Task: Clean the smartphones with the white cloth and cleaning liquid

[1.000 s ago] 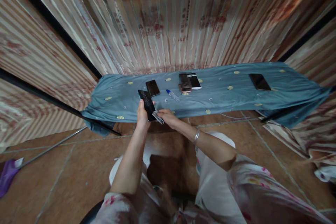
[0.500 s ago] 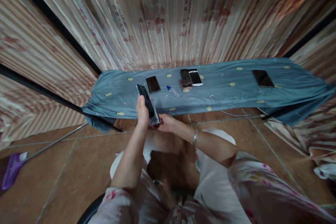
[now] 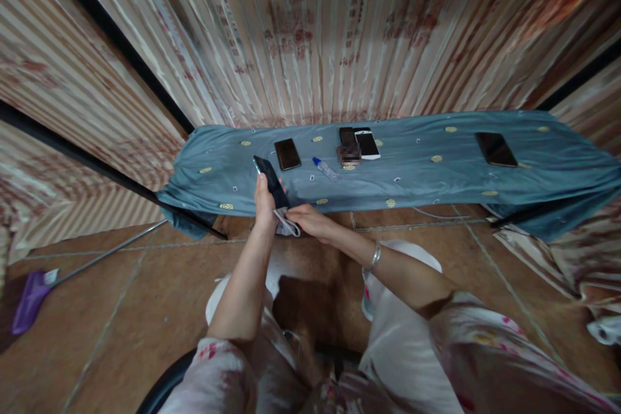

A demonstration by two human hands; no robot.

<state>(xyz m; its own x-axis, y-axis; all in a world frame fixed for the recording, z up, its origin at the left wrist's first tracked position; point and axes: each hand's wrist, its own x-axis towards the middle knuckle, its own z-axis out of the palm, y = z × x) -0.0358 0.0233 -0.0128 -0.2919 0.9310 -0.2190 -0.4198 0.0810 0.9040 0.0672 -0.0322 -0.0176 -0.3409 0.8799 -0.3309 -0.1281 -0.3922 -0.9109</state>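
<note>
A: In the head view, what have the hands got?

B: The left hand is closed round a dark phone, held tilted up just in front of the worktop. The right hand pinches a pale cloth against the phone's lower end.

A: What could go wrong?

B: My guess is a slip. The phone hangs over the tiled floor, not over the blue cover, and only the left hand's fingers grip it. A hard rub from the cloth could push it out of that grip, and it would land on tile.

A: How does the phone look?

B: Thin, black, glossy, screen dark. Whether it has marks or cracks is too small to tell.

A: And around it?

B: A second dark phone lies flat on the cover just beyond, then a small blue-capped bottle, a black and a white phone side by side, and one more phone well apart to the right.
</note>
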